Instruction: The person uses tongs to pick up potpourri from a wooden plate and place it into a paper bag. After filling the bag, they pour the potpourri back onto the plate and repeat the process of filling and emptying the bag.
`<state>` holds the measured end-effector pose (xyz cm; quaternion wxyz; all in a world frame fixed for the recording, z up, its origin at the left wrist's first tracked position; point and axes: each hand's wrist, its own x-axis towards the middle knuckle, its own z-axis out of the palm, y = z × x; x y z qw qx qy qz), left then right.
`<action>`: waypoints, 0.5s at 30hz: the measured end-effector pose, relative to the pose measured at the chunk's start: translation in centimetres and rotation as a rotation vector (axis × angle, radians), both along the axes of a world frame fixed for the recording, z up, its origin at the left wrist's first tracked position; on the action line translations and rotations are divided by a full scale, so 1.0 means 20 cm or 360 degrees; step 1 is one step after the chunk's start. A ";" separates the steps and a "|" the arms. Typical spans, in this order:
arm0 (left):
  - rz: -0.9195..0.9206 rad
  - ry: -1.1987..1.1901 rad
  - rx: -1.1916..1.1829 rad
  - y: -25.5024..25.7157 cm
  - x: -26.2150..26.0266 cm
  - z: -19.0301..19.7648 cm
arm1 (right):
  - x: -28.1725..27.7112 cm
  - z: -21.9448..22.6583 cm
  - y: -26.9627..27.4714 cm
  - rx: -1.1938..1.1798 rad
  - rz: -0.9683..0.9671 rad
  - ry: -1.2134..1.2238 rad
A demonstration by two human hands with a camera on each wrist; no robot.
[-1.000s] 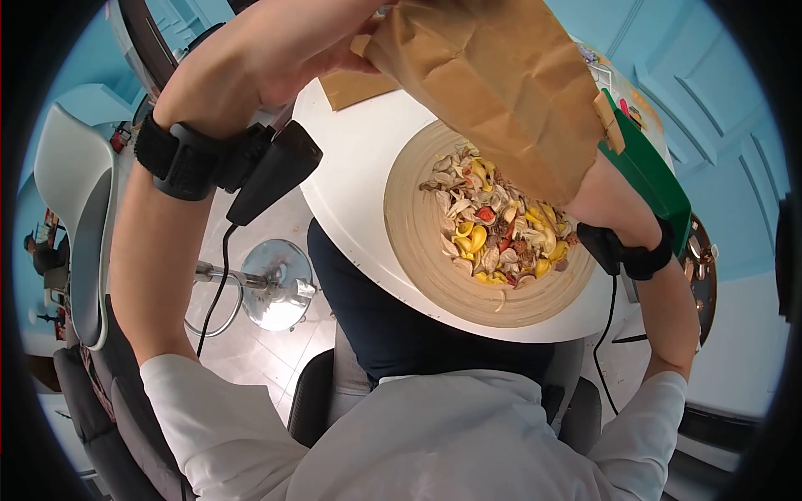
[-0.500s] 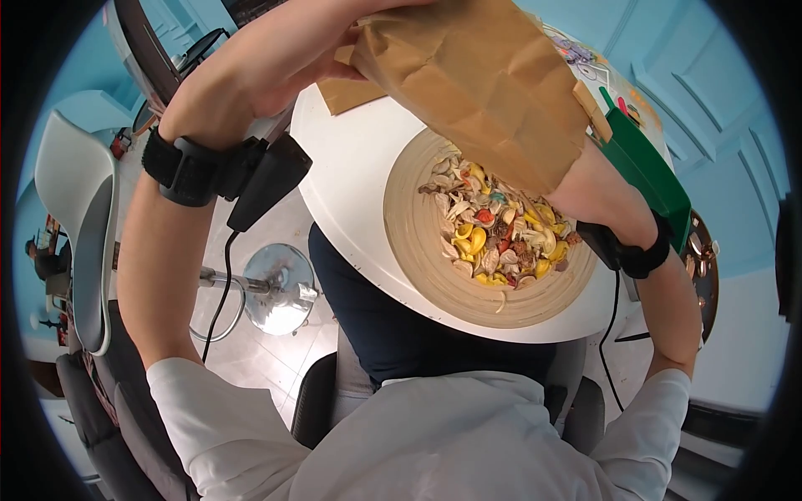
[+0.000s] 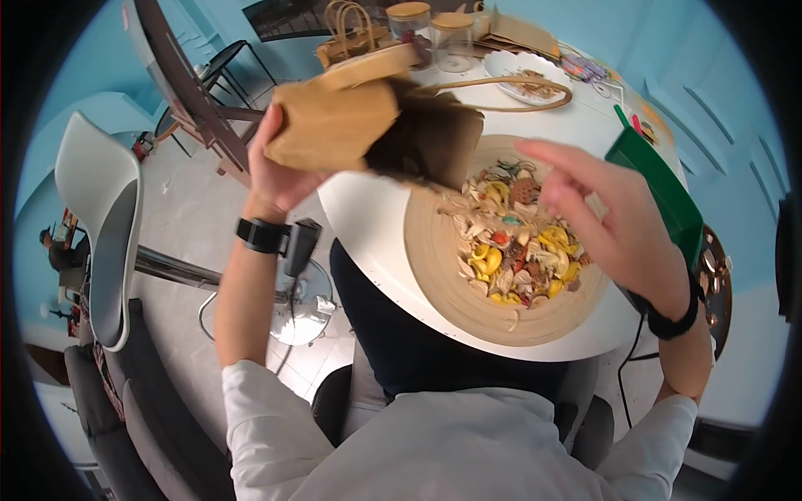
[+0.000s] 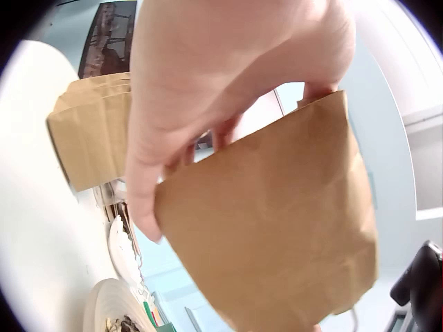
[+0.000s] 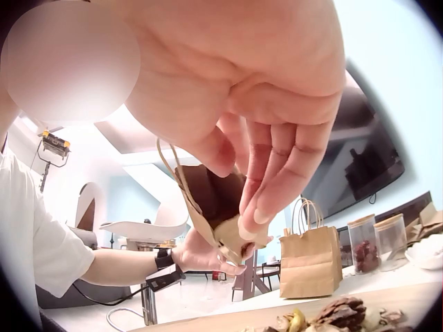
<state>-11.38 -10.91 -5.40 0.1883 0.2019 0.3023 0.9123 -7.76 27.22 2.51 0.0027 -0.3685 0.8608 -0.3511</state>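
Observation:
In the head view my left hand point(image 3: 280, 171) grips the bottom end of a brown paper bag point(image 3: 334, 125). The bag is tipped sideways, its dark mouth facing right above a round wooden plate point(image 3: 430, 288). Dried petals, yellow pieces and cones point(image 3: 522, 250) lie heaped on that plate. Thumb and fingers span the bag's base point(image 4: 270, 214) in the left wrist view. Over the plate's right side hovers my right hand point(image 3: 614, 213), index finger extended and the others loosely bent, nothing visible in it. The right wrist view shows its fingers point(image 5: 280, 149) in front of the bag mouth.
Behind the plate stand another paper bag point(image 3: 351, 42), lidded glass jars point(image 3: 455, 42) and a white dish point(image 3: 526, 75) with bits in it. A green container point(image 3: 664, 196) is at the right, beside my right wrist. A white chair point(image 3: 96, 225) stands left.
The bag has moved left and turned, so its mouth and handle show. My right hand has come off the bag, and my left hand has lowered with it. More of the heap is visible.

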 end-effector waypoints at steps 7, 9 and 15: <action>-0.0226 0.0068 0.0544 0.23 0.12 -0.08 | 0.09 -0.07 -0.14 0.0105 0.0481 0.0665; -0.0071 0.0050 0.0331 0.25 0.14 -0.09 | 0.09 -0.10 -0.18 0.0089 0.0509 0.0706; 0.0153 0.0139 -0.0086 0.26 0.15 -0.10 | 0.08 -0.09 -0.21 0.0116 0.0507 0.0809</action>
